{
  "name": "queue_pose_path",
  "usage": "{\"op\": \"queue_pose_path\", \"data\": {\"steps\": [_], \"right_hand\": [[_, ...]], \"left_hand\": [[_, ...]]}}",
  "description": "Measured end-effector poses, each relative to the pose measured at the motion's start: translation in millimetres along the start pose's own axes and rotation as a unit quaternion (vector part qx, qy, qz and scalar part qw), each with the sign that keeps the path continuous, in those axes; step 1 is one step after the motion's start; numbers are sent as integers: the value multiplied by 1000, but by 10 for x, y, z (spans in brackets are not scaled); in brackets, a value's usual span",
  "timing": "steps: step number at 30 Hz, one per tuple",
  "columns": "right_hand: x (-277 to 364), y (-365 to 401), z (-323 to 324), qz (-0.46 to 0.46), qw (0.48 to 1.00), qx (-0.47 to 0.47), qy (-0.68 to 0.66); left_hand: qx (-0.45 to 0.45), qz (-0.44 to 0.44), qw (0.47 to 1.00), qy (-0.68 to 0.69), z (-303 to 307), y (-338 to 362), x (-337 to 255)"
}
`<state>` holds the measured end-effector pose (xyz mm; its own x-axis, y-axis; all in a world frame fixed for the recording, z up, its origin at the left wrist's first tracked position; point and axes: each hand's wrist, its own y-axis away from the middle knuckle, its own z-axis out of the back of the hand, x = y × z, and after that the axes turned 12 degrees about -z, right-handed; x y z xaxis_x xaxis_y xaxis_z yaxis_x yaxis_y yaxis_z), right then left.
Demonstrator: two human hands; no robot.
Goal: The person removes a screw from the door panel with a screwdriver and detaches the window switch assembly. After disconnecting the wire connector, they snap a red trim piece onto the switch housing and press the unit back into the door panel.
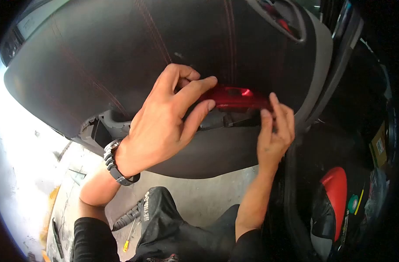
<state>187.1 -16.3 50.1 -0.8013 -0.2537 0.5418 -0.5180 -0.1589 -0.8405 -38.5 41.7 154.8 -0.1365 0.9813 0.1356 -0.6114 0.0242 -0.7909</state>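
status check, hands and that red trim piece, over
Left hand pinching left end of red trim piece. Right hand open, fingertips on its right end. Trim sits against dark door panel. Nothing in the way.

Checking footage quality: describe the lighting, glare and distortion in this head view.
Head view: heavy fisheye bending with black corners; pale concrete floor at left blown out white; glare spot on glossy red plastic trim strip; left hand and right hand sharp.

red trim (234, 97): both ends hide under the fingers of the left hand (162, 124) and right hand (276, 131).
door panel (121, 56): top cut off by the picture's edge.
yellow tool (126, 245): too small to name.
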Motion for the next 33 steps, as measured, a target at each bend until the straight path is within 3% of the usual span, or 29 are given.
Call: {"op": "queue_pose_path", "data": {"steps": [3, 5, 6, 10, 11, 13, 15, 17, 25, 26, 27, 28, 29, 33], "right_hand": [[7, -111, 6, 13, 1000, 24, 0], [-36, -102, 34, 36, 998, 44, 0], [-87, -18, 68, -1, 998, 65, -16], [-455, 223, 51, 2, 996, 69, -64], [-438, 257, 99, -30, 996, 77, -33], [-518, 389, 65, -97, 986, 60, -118], [-644, 420, 93, 8, 994, 68, -87], [-549, 540, 269, -81, 987, 126, -53], [-419, 732, 160, -121, 968, 148, -160], [-272, 701, 115, -165, 968, 118, -147], [-319, 662, 88, -190, 949, 102, -232], [-103, 598, 24, -178, 971, 57, -146], [-65, 536, 0, -224, 951, 58, -205], [49, 274, -1, -211, 943, 105, -234]], "left_hand": [[44, -9, 998, -50, 31, 36, 7], [54, -4, 998, -7, 59, 20, -21], [61, 7, 998, 8, 62, 34, -31], [-17, -8, 1000, 18, -144, 52, 43], [3, 0, 1000, 16, -129, 59, 19], [6, -5, 1000, 10, -165, 126, 46], [-10, -11, 1000, -15, -196, 146, 63], [-45, -33, 998, -12, -269, 156, 31], [-48, -73, 994, -63, -101, 265, 12], [-52, -41, 997, -39, -68, 265, -10], [-46, -27, 999, -7, -37, 265, -4], [-30, -35, 999, -9, -6, 232, -21], [-16, -47, 998, -37, 13, 221, -32], [-13, -27, 998, -50, 62, 170, -97]]}}
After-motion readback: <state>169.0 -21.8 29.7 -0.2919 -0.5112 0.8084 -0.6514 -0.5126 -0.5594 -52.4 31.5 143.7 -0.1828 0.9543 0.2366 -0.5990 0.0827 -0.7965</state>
